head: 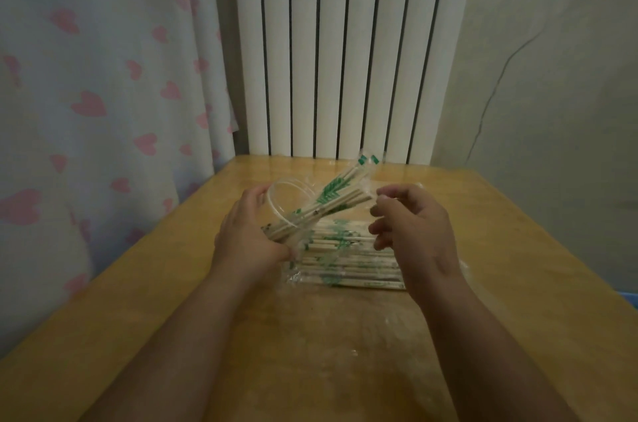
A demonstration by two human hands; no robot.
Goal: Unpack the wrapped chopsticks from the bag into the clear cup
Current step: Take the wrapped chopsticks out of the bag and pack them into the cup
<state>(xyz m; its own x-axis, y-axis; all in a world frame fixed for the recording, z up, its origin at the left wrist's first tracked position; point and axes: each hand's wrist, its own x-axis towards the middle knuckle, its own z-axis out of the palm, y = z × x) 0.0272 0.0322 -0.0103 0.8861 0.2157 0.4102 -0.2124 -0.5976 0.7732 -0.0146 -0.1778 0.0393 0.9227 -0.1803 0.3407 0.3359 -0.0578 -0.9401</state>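
Observation:
My left hand (247, 235) grips the clear cup (286, 197), which is tilted with its mouth toward the right. Several wrapped chopsticks (331, 195) with green print stick out of the cup, slanting up to the right. My right hand (411, 228) hovers at their upper ends, fingers curled near the wrappers; whether it touches them is unclear. Under both hands the clear plastic bag (348, 266) lies flat on the wooden table (310, 345), with several more wrapped chopsticks inside it.
A white radiator (338, 48) stands behind the table's far edge. A curtain with pink hearts (96, 93) hangs to the left. A plain wall (552, 93) is at the right.

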